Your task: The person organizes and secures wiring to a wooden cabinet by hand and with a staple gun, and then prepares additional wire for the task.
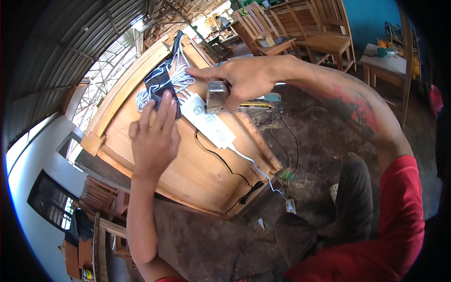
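Note:
A bundle of white cables [179,76] lies on a wooden cabinet-like piece [188,160], partly covered by strips of black tape or sheet [157,83]. My left hand [156,131] presses its outstretched fingertips onto the lower end of the black material. In my right hand [251,80] is a metal staple gun [217,97], its nose turned toward the cables. The right index finger points out and reaches the edge of the bundle. Between my hands rests a flat white power supply box [206,120], with wires leaving both ends.
A white cord [253,163] runs off the wood toward the floor, beside a black cable [218,155] with a dark plug [251,192]. Wooden chairs [329,42] stand at the back right. A small table [385,63] is at the far right, and wooden furniture [101,195] at the left.

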`<state>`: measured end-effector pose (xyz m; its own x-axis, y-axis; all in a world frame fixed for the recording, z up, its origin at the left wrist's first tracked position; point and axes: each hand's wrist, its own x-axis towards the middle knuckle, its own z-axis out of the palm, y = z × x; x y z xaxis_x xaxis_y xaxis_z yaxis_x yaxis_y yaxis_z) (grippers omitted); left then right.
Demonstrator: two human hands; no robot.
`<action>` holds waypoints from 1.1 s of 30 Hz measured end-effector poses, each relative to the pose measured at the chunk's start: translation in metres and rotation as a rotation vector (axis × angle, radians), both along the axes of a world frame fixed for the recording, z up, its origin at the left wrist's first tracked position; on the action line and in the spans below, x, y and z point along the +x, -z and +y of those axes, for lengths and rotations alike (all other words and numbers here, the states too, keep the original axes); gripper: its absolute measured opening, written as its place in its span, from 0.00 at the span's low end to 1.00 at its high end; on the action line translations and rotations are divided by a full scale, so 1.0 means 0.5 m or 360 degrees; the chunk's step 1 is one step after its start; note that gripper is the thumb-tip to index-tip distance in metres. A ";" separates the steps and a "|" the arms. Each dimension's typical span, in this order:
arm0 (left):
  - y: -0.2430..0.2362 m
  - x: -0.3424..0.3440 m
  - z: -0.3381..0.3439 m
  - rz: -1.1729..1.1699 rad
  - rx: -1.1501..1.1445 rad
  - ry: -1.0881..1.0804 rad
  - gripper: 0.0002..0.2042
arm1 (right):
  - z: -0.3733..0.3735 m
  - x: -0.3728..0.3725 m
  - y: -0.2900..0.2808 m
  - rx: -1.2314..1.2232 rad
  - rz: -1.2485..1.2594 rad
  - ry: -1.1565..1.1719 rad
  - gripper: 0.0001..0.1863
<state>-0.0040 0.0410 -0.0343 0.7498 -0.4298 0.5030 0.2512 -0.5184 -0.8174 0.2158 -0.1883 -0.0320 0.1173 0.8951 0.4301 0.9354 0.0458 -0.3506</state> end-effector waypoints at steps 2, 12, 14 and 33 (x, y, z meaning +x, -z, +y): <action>0.017 0.000 -0.007 0.0066 -0.0246 0.0062 0.32 | -0.002 -0.002 -0.003 -0.0043 0.0042 -0.0002 0.62; 0.055 0.016 -0.007 -0.0176 0.0040 -0.0077 0.25 | 0.005 0.002 -0.003 -0.0115 0.0124 -0.0019 0.64; 0.053 0.010 -0.010 -0.0121 0.0039 -0.0111 0.25 | -0.001 -0.004 -0.009 -0.0160 0.0148 -0.0040 0.62; 0.008 -0.027 0.008 0.0129 0.0054 -0.0204 0.29 | -0.004 0.007 -0.008 -0.0131 0.0171 -0.0035 0.60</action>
<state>-0.0174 0.0452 -0.0384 0.8370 -0.3438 0.4256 0.2461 -0.4582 -0.8541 0.2191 -0.1901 -0.0280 0.1385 0.9297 0.3413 0.8914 0.0331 -0.4521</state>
